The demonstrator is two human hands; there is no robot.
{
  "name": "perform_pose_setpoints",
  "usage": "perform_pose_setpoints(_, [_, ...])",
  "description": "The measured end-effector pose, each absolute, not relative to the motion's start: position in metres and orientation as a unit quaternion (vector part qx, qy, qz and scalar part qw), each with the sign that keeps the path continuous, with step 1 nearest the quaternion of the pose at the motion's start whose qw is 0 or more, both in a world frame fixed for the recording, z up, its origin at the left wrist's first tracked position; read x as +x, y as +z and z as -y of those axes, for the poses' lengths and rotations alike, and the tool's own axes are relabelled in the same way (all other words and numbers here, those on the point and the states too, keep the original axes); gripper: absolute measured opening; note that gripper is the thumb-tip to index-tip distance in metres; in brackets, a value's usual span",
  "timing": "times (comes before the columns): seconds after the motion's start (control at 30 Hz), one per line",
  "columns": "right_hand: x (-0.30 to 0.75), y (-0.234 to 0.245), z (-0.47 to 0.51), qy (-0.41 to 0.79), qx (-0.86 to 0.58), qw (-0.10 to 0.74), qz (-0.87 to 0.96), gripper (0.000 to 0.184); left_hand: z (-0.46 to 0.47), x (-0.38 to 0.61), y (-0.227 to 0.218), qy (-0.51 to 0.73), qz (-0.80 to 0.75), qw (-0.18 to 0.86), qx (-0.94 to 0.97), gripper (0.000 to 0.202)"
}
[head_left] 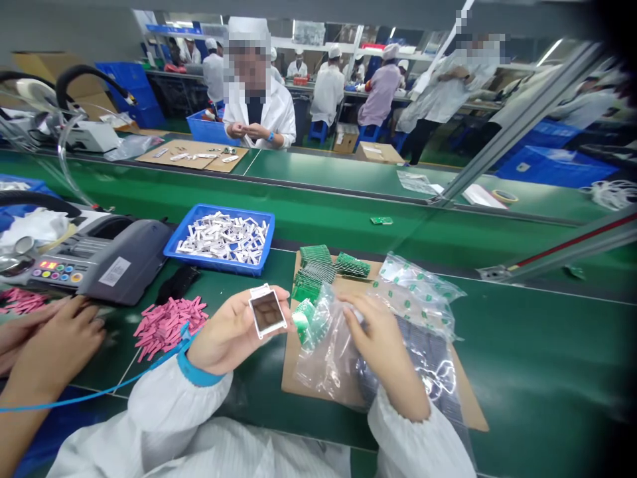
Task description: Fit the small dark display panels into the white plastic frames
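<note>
The small display module (267, 311) has a white frame and dark screen (it is a little tilted), and just right of it a green circuit board (303, 320) sits in a clear plastic bag (328, 358).

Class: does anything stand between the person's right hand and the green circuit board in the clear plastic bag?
Yes: the clear plastic bag itself, its film lying between the right hand and the green circuit board.
</note>
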State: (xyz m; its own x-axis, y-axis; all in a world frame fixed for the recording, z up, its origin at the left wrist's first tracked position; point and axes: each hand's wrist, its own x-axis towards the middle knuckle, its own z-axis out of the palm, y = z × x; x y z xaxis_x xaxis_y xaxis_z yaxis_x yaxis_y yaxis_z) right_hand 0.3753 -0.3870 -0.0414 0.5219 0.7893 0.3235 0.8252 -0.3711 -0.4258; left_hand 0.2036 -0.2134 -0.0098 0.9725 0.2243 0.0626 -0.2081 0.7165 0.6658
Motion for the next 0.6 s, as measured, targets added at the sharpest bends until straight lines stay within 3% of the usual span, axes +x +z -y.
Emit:
perform_pose_setpoints(0.2, [0.359, -0.073, 0.356, -0.004, -0.777, 0.07, 0.625, 0.018, 0.218, 0.203, -0.008, 0.118, -0.035, 0.924, 0.362, 0.037])
perform_pose_setpoints(0.47, [0.381, -0.061, 0.358, -0.035, -0.741, -0.023, 0.67, 0.021, 0.223, 0.208, -0.011, 0.097, -0.015, 0.933, 0.345, 0.039])
perform_pose_setpoints(0.6, [0.395, -0.063, 0.358, -0.046, -0.708, -0.029, 0.704, 0.021, 0.232, 0.214, -0.015, 0.079, -0.001, 0.944, 0.319, 0.042])
